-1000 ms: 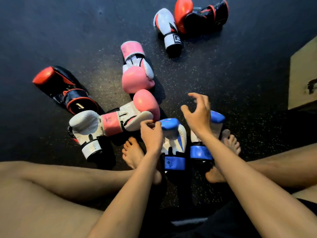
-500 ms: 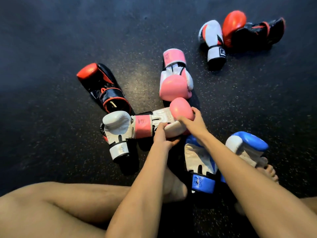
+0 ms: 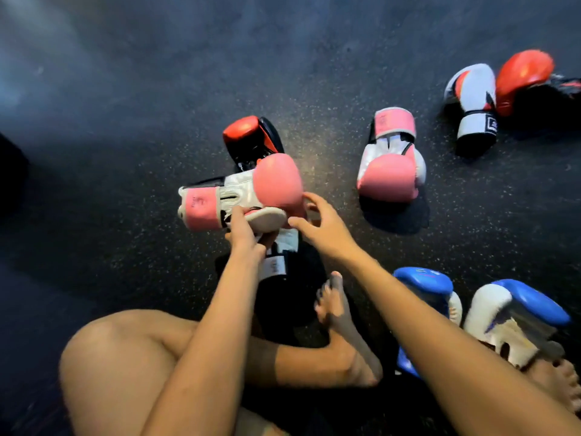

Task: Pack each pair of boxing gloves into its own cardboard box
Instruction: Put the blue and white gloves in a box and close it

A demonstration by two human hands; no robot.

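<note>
A dark rubber floor [image 3: 157, 89], flecked all over with pale specks, fills the frame. A hazy bluish sheen lies across its upper left, and a black shape [image 3: 9, 171] too dim to identify sits at the left edge. No walls or furniture show.

Just left of centre, the held pink glove [image 3: 251, 190] is off the floor, lying sideways with its pink cuff to the left and its padded end to the right. The left hand [image 3: 245, 228] grips it from below, its fingers curled round the white thumb section. The right hand [image 3: 320, 225] is spread and loose, its thumb stretched out and its fingertips touching the padded end.

The second pink glove [image 3: 390, 165] rests on the floor right of centre, cuff pointing up the frame, well apart from the held one. A red-and-black glove [image 3: 248, 136] lies just behind the held glove, and a white-and-black glove [image 3: 279, 265] lies under the hands, mostly hidden.

At upper right, a white glove with a black cuff [image 3: 474, 105] lies beside a red glove [image 3: 522, 77], which is cut off by the frame edge. At lower right, two blue-and-white gloves [image 3: 424, 284] sit side by side on the floor, partly covered by the right forearm.

The person sits on the floor with bare legs crossed, and a bare foot [image 3: 339, 325] rests on its side below centre.
</note>
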